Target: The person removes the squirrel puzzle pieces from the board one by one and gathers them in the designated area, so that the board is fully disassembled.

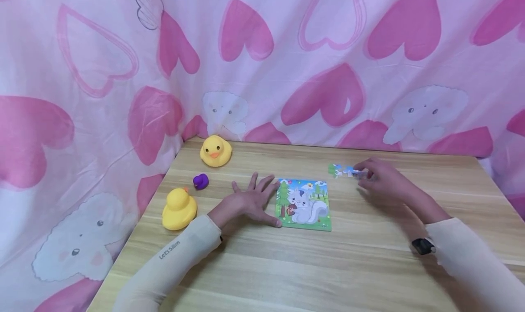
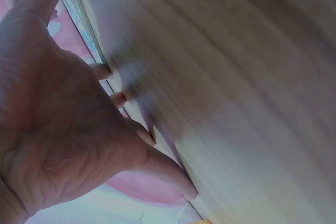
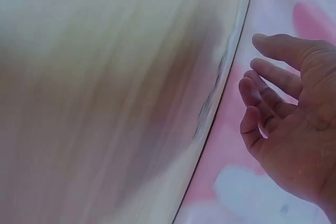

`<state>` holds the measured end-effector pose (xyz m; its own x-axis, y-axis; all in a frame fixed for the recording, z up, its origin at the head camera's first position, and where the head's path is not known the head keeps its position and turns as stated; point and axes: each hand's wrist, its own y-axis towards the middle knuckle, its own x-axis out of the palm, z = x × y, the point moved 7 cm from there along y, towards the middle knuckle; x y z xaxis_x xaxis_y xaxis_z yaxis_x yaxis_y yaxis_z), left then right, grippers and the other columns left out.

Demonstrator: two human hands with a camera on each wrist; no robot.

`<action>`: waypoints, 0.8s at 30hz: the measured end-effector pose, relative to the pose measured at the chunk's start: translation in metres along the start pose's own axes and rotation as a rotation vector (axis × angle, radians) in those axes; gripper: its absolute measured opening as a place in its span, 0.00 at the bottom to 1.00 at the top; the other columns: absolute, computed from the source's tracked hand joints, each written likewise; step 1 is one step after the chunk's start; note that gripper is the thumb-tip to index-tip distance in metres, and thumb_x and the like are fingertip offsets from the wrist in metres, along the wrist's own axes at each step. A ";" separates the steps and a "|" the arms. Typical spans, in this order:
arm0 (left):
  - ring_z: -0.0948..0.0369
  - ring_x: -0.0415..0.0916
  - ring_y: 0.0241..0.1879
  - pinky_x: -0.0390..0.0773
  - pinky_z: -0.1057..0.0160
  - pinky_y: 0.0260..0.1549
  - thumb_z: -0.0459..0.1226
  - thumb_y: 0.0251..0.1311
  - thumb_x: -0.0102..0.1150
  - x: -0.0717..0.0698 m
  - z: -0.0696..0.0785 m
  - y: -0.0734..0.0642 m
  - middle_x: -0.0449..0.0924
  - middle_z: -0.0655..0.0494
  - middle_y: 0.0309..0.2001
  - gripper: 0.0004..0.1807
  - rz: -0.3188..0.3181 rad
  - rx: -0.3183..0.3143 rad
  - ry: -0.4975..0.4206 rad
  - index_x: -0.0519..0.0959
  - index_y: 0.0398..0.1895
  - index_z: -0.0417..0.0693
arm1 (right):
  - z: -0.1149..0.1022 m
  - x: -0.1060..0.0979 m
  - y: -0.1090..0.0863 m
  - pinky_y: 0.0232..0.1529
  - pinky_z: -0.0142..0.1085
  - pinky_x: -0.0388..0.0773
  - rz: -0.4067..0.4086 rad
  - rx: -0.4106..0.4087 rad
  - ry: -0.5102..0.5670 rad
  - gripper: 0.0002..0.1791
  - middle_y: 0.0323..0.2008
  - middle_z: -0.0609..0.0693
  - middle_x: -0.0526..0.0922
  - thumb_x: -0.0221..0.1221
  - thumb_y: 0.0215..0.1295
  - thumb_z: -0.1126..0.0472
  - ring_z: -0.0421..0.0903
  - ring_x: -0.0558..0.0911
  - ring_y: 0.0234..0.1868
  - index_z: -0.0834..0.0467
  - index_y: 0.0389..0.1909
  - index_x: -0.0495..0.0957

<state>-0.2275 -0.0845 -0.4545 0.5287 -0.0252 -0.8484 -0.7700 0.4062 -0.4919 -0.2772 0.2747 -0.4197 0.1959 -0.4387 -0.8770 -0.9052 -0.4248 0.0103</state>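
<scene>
A square picture puzzle board (image 1: 305, 207) showing a grey squirrel with an acorn lies flat on the table. My left hand (image 1: 251, 202) is spread beside it, thumb and a fingertip at its left edge. In the left wrist view, the fingertips of that hand (image 2: 68, 114) reach down to the wood. Several loose jigsaw pieces (image 1: 338, 170) lie in a small cluster beyond the board, to the right. Over the right end of this cluster is my right hand (image 1: 383, 179). The right wrist view shows its loosely bent fingers (image 3: 268, 98) with nothing between them.
Two yellow toy ducks stand on the left of the table, one at the back (image 1: 216, 151) and one nearer (image 1: 179, 209). A small purple duck (image 1: 201, 181) sits between them. A pink heart-print curtain (image 1: 262, 75) hangs along the back and left edges of the wooden table (image 1: 287, 271).
</scene>
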 end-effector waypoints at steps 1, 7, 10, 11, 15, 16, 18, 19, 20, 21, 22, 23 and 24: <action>0.38 0.18 0.86 0.34 0.08 0.64 0.81 0.48 0.61 0.000 0.000 0.000 0.22 0.63 0.88 0.70 0.001 0.000 0.001 0.34 0.87 0.74 | -0.009 0.003 0.001 0.47 0.46 0.85 -0.005 -0.014 0.007 0.23 0.55 0.60 0.84 0.69 0.68 0.64 0.52 0.84 0.48 0.62 0.63 0.81; 0.38 0.18 0.86 0.34 0.08 0.64 0.81 0.48 0.61 0.000 -0.002 0.000 0.21 0.63 0.88 0.70 0.007 0.001 0.008 0.33 0.87 0.74 | -0.046 0.020 0.007 0.43 0.37 0.83 -0.049 -0.019 0.054 0.22 0.54 0.55 0.86 0.70 0.68 0.61 0.47 0.81 0.46 0.58 0.62 0.83; 0.38 0.18 0.86 0.34 0.08 0.64 0.81 0.48 0.61 0.001 -0.002 0.000 0.21 0.63 0.88 0.70 0.011 0.004 0.009 0.33 0.87 0.73 | -0.060 0.030 0.010 0.42 0.35 0.82 -0.065 -0.010 0.071 0.22 0.54 0.53 0.87 0.69 0.68 0.61 0.47 0.81 0.46 0.56 0.63 0.83; 0.38 0.18 0.86 0.34 0.08 0.63 0.81 0.48 0.61 0.000 -0.003 0.000 0.22 0.63 0.88 0.70 0.011 0.005 0.008 0.33 0.87 0.73 | -0.064 0.034 0.011 0.42 0.35 0.82 -0.069 -0.014 0.075 0.22 0.54 0.53 0.87 0.69 0.68 0.61 0.47 0.81 0.45 0.56 0.63 0.83; 0.38 0.18 0.86 0.34 0.08 0.63 0.81 0.48 0.61 0.000 -0.003 -0.001 0.22 0.63 0.88 0.70 0.012 0.002 0.011 0.34 0.87 0.73 | -0.083 0.050 0.016 0.43 0.36 0.82 -0.097 -0.043 0.123 0.23 0.52 0.53 0.88 0.69 0.69 0.60 0.46 0.82 0.46 0.57 0.64 0.82; 0.38 0.18 0.86 0.34 0.08 0.63 0.81 0.48 0.61 0.000 -0.004 -0.001 0.22 0.63 0.88 0.70 0.011 0.000 0.011 0.34 0.87 0.73 | -0.088 0.054 0.017 0.43 0.36 0.82 -0.108 -0.056 0.140 0.24 0.52 0.53 0.88 0.69 0.68 0.60 0.47 0.82 0.46 0.57 0.64 0.82; 0.38 0.18 0.86 0.34 0.08 0.63 0.81 0.48 0.61 0.000 -0.004 -0.001 0.21 0.63 0.88 0.70 0.009 -0.003 0.014 0.34 0.87 0.73 | -0.097 0.062 0.020 0.43 0.35 0.82 -0.135 -0.071 0.170 0.25 0.53 0.53 0.87 0.70 0.68 0.59 0.46 0.82 0.46 0.57 0.65 0.82; 0.38 0.18 0.85 0.35 0.08 0.63 0.81 0.48 0.60 0.000 -0.004 -0.001 0.21 0.63 0.88 0.70 0.007 -0.002 0.016 0.34 0.87 0.73 | -0.102 0.066 0.021 0.43 0.35 0.83 -0.150 -0.076 0.186 0.25 0.53 0.52 0.87 0.70 0.68 0.59 0.46 0.82 0.46 0.57 0.64 0.82; 0.38 0.18 0.85 0.35 0.08 0.63 0.81 0.48 0.60 0.000 -0.003 -0.001 0.21 0.63 0.88 0.70 0.005 -0.001 0.015 0.34 0.87 0.73 | -0.106 0.070 0.022 0.43 0.34 0.82 -0.166 -0.082 0.199 0.25 0.53 0.52 0.87 0.70 0.68 0.58 0.46 0.81 0.46 0.57 0.65 0.82; 0.38 0.18 0.85 0.35 0.08 0.63 0.81 0.49 0.60 0.000 -0.002 -0.001 0.21 0.63 0.88 0.70 0.004 0.003 0.012 0.34 0.87 0.73 | -0.110 0.073 0.023 0.43 0.34 0.82 -0.182 -0.083 0.214 0.25 0.53 0.51 0.87 0.70 0.68 0.58 0.46 0.81 0.46 0.56 0.65 0.82; 0.38 0.18 0.85 0.35 0.07 0.62 0.81 0.49 0.60 0.000 -0.002 -0.001 0.21 0.63 0.88 0.70 0.004 0.006 0.011 0.34 0.87 0.73 | -0.114 0.076 0.023 0.43 0.34 0.82 -0.196 -0.091 0.226 0.25 0.53 0.51 0.87 0.70 0.68 0.58 0.46 0.81 0.45 0.56 0.65 0.81; 0.37 0.18 0.85 0.35 0.07 0.62 0.81 0.49 0.60 0.000 -0.001 -0.001 0.21 0.63 0.88 0.70 0.006 0.011 0.010 0.34 0.87 0.72 | -0.118 0.079 0.023 0.43 0.34 0.81 -0.210 -0.095 0.237 0.25 0.53 0.51 0.87 0.70 0.68 0.58 0.46 0.80 0.45 0.56 0.65 0.81; 0.37 0.18 0.85 0.35 0.07 0.62 0.81 0.49 0.60 -0.001 0.000 -0.001 0.21 0.62 0.88 0.70 0.007 0.014 0.008 0.34 0.87 0.72 | -0.122 0.082 0.023 0.43 0.33 0.81 -0.226 -0.103 0.252 0.26 0.52 0.51 0.86 0.70 0.69 0.58 0.46 0.80 0.45 0.57 0.66 0.80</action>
<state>-0.2275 -0.0849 -0.4537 0.5206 -0.0297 -0.8533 -0.7686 0.4188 -0.4836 -0.2356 0.1318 -0.4328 0.4857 -0.5008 -0.7164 -0.7881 -0.6055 -0.1110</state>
